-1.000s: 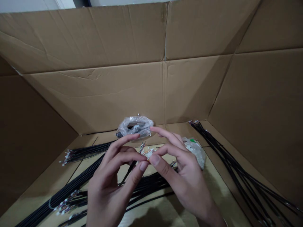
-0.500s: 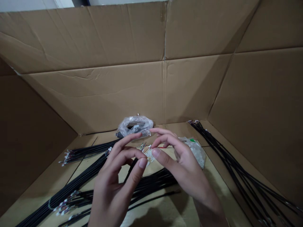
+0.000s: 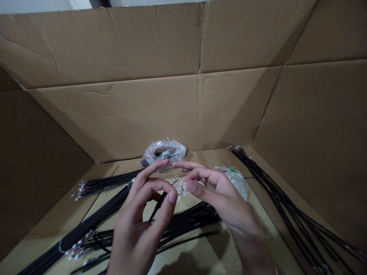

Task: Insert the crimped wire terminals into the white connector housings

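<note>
Between its thumb and bent fingers, my left hand point(image 3: 149, 206) pinches a black cable point(image 3: 158, 205) near its end; thin coloured wires show just beyond the fingertips. To its right, my right hand point(image 3: 213, 191) has its thumb and a finger closed on a small white connector point(image 3: 184, 186). The two hands are close together, with both index fingers stretched out above the pinches. Small white connectors point(image 3: 179, 196) lie on the board behind the fingertips, partly hidden. Below the hands spreads a bundle of black cables point(image 3: 183, 221).
Bundled black cables point(image 3: 86, 233) with white plugs lie at the left, and more cables point(image 3: 275, 191) run along the right. A clear plastic bag point(image 3: 164, 151) sits by the cardboard wall point(image 3: 129, 107). Another bag point(image 3: 239, 183) is behind my right hand.
My right hand's fingertips have moved slightly left and down, and a white connector now shows at its pinch. My left hand keeps its hold on the cable.
</note>
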A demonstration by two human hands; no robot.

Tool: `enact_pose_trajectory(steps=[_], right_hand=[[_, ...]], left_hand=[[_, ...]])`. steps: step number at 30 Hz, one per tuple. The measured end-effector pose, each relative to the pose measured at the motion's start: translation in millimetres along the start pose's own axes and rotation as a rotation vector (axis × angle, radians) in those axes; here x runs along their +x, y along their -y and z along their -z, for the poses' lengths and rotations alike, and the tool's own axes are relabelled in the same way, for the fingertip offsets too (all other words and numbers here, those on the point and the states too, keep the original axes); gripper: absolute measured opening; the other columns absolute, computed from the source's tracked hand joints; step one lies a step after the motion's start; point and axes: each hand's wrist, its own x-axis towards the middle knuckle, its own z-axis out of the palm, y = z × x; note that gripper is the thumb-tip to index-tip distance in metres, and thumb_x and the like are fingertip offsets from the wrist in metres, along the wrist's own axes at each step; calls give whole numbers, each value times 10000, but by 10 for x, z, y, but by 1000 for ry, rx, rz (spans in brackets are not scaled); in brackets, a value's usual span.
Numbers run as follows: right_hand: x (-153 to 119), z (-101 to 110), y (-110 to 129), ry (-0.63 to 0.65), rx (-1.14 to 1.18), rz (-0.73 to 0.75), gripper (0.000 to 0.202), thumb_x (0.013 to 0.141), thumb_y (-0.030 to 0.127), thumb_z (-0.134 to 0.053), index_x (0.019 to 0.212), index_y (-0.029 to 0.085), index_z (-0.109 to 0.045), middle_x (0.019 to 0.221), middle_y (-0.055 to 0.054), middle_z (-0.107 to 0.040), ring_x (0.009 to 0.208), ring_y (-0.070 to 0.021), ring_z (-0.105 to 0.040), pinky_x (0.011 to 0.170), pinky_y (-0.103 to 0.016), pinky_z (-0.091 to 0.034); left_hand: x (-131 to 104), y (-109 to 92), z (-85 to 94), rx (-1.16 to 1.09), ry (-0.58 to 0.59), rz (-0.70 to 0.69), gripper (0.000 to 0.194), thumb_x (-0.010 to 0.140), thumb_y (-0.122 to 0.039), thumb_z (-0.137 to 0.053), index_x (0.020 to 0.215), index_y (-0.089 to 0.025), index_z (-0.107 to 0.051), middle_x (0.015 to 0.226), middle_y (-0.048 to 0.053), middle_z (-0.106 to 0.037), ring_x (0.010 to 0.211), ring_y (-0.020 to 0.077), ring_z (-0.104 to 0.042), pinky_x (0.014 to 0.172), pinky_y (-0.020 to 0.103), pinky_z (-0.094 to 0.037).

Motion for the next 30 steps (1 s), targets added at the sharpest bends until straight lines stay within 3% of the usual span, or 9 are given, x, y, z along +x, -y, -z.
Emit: enact_pose_trajectory(steps=[13, 20, 30], right_hand=[[12, -6, 0, 31, 81, -44, 196, 903, 393, -761, 799, 234, -711, 1372, -50, -709, 1339, -291, -615, 1204, -612, -324], [14, 8, 21, 51, 186, -109, 152, 910, 331, -770, 806, 228, -732, 1402, -36, -687, 1378, -256, -568, 1251, -474, -229], [10, 12, 3, 54, 207, -110, 145, 906, 325, -778, 800, 236, -734, 1376, -23, -696, 1357, -240, -582, 1210, -430, -276]], left_hand=[[-18, -9, 6, 14, -4, -20, 169, 973, -310, -610, 809, -301, -649, 1339, -55, -630, 1407, 213, -468, 1148, 356, -331], [7, 43, 4, 47, -7, -66, 149, 963, -299, -614, 820, -307, -654, 1328, -61, -641, 1386, 200, -495, 1097, 317, -382], [6, 44, -9, 54, -16, -75, 150, 966, -305, -612, 821, -304, -650, 1318, -49, -650, 1374, 217, -512, 1113, 363, -383]])
